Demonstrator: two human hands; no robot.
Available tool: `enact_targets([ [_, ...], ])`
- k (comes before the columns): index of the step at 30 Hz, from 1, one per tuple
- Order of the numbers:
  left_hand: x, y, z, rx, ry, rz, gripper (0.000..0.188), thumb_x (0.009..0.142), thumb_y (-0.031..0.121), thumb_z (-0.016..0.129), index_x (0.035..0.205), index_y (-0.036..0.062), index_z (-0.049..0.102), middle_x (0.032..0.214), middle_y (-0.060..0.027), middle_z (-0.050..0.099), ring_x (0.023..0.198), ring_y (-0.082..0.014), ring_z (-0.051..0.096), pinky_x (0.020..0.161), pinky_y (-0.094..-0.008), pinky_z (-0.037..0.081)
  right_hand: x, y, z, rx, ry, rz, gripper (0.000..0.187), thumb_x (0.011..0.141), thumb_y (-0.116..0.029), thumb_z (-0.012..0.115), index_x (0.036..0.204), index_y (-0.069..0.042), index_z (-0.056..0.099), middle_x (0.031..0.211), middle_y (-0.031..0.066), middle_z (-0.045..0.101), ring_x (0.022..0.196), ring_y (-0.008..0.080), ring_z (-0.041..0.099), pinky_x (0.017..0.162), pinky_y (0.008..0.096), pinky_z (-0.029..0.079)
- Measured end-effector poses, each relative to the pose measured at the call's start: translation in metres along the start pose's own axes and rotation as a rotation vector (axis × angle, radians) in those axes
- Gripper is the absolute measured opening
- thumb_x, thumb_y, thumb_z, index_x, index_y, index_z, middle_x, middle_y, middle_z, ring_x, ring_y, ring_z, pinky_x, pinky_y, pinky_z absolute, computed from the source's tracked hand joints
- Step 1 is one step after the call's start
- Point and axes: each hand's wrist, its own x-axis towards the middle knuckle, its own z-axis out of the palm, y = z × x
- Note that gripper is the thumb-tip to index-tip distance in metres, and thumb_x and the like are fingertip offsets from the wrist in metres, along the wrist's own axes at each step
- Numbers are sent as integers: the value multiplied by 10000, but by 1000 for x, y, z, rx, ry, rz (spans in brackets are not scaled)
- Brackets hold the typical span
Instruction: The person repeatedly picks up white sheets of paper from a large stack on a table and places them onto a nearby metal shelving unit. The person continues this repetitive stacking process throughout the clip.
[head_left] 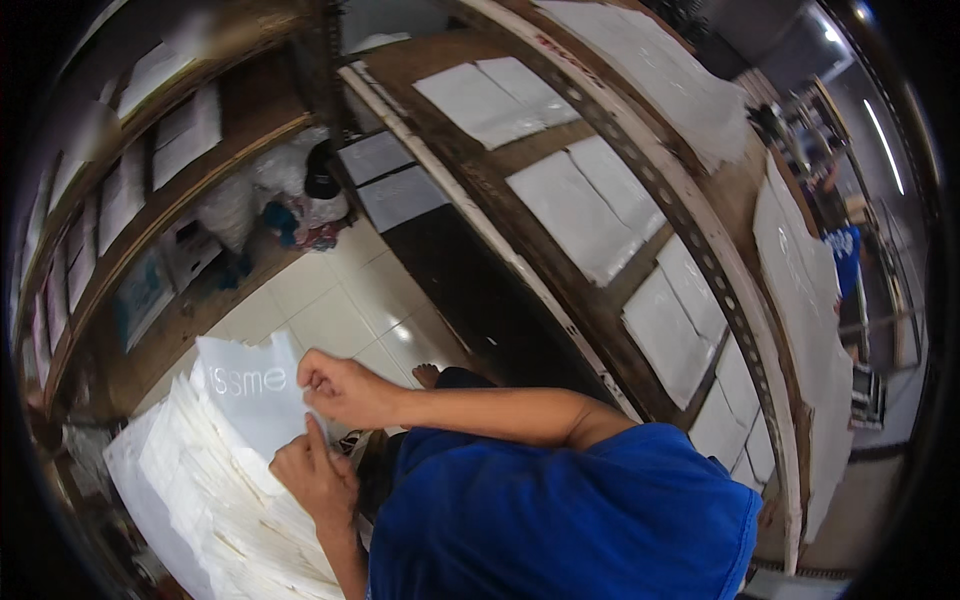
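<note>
A thin white sheet with pale lettering, which looks like a plastic bag, lies uppermost on a loose pile of similar white sheets at the lower left. My right hand reaches across from the right, its fingers curled and pinching this sheet's right edge. Just below it, my left hand rests at the pile's right side. Its index finger stretches up toward the right hand along the sheet's edge, while the other fingers bend over the sheets and their tips are hard to make out.
Wooden racks with a perforated metal rail run along my right, bearing pairs of white sheets. Shelves on the left carry more sheets, clear plastic bags and a dark cap. Pale floor tiles show between.
</note>
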Motion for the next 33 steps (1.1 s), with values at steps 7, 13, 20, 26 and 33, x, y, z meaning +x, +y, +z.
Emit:
enact_targets([
  [7,51,58,18,-260,-52,338,536,879,370,599,1286,25,546,919,-101,524,825,-279,473,740,-417,354,-88,-26,-137,-222,516,206,260,876,-73,598,1096,-89,460,842,39,564,792,98,544,667,258,462],
  [13,56,47,37,-359,-85,235,482,825,257,663,1237,20,579,911,-107,527,827,-292,480,727,-409,371,-260,-27,-267,-213,1059,247,248,899,-201,596,1113,-98,525,877,6,563,745,74,495,607,238,405],
  [20,46,36,56,-394,-230,175,376,814,147,654,1151,-13,613,894,-117,545,845,-294,508,758,-416,402,-468,20,-327,-345,1669,649,232,806,-174,658,998,-80,569,721,3,552,553,86,500,471,239,393],
  [26,34,30,58,-417,-364,105,312,816,127,650,1087,-27,643,885,-115,551,854,-283,520,782,-402,419,-625,129,-386,-1528,1495,589,191,781,-166,648,915,-48,580,717,47,598,562,141,557,495,310,452],
  [33,35,36,53,-394,-364,59,310,813,108,650,1089,-33,642,879,-122,550,857,-291,523,793,-402,426,-659,150,-388,-1562,1439,569,163,753,-173,641,802,-24,596,679,88,616,635,207,630,626,373,511],
])
